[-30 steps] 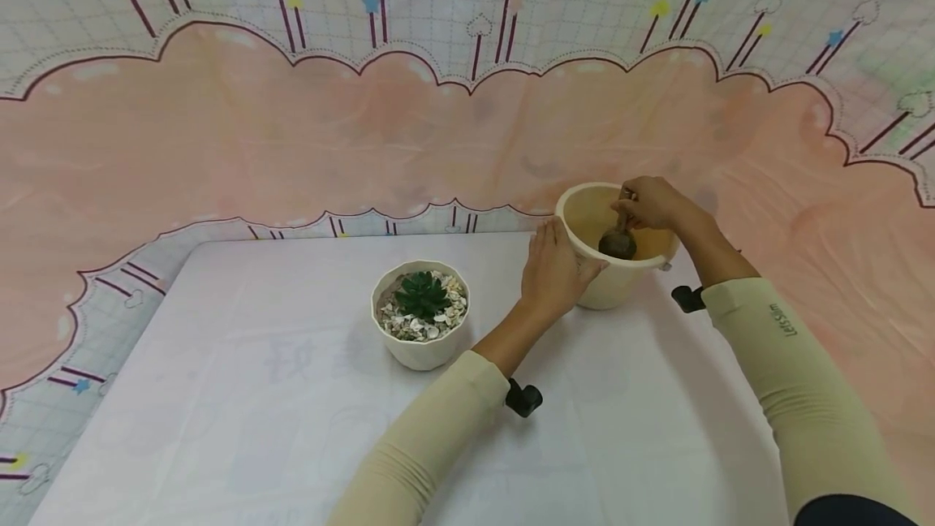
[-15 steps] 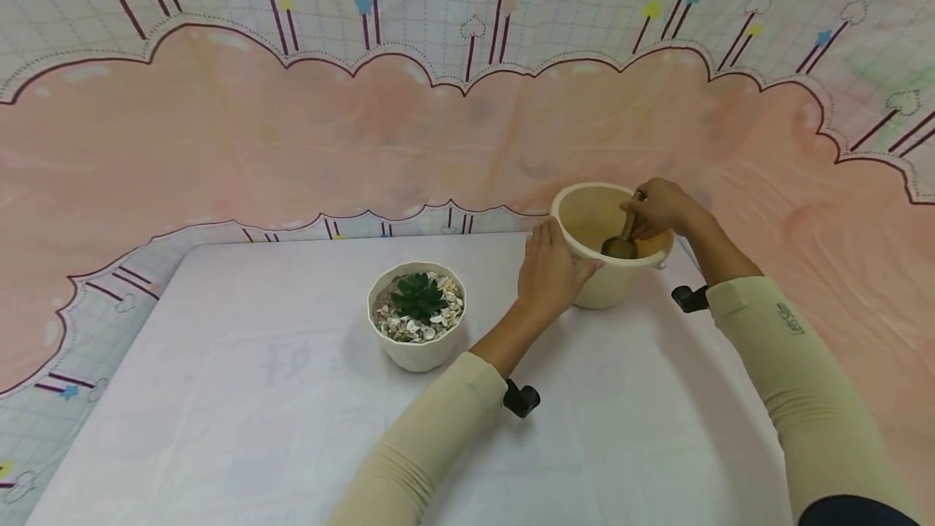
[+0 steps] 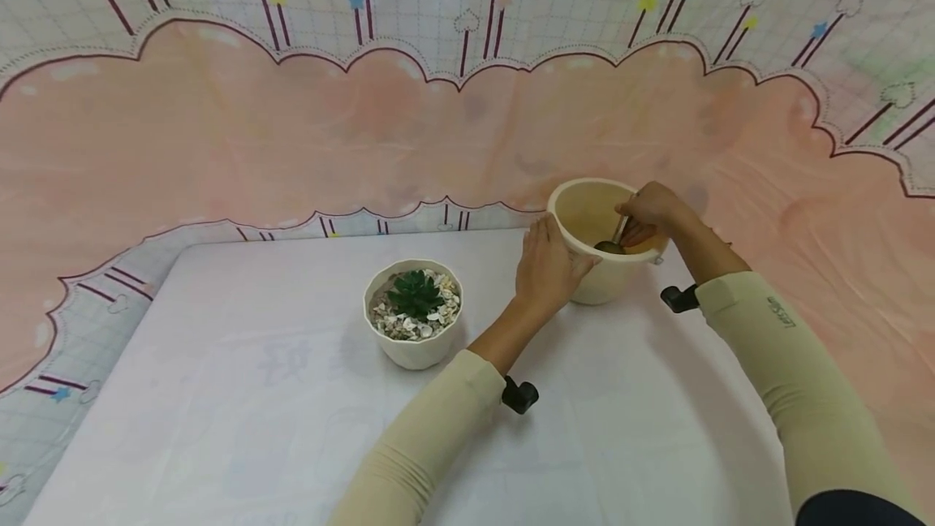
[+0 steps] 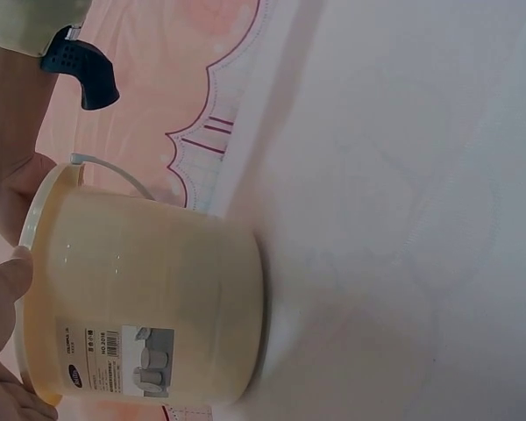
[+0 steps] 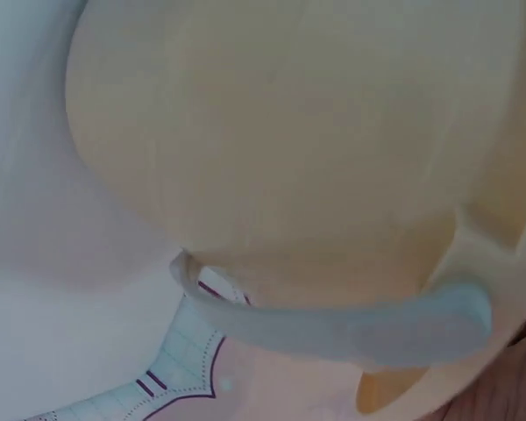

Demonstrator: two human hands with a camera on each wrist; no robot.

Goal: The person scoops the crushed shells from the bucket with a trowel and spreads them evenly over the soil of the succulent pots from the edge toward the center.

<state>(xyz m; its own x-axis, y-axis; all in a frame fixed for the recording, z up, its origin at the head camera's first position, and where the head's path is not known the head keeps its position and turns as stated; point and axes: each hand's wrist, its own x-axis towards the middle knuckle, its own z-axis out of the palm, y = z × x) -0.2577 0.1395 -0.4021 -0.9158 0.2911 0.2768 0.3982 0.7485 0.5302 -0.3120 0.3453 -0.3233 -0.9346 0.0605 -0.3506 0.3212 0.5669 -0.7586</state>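
Observation:
A cream plastic bucket (image 3: 606, 278) stands upright at the back right of the table. My left hand (image 3: 548, 266) rests against its outer left side, fingers straight and thumb spread along the front below the rim. In the left wrist view that thumb (image 4: 16, 274) lies at the rim. My right hand (image 3: 650, 213) reaches over the far right rim and pinches the handle of a metal spoon (image 3: 609, 247). The spoon's bowl points down inside the bucket, partly hidden by the front rim. In the right wrist view, the bucket's outer wall (image 5: 289, 132) fills most of the picture.
A white pot (image 3: 416, 354) with a green succulent (image 3: 415, 295) and pale pebbles stands left of the bucket, on the white-covered table (image 3: 256, 428). The bucket's pale carrying handle (image 5: 359, 333) hangs on its outside. A patterned cloth backdrop (image 3: 365, 136) rises behind the table.
My right hand has gone lower into the bucket, and the spoon's bowl has sunk further behind the front rim. My left hand keeps its place on the bucket.

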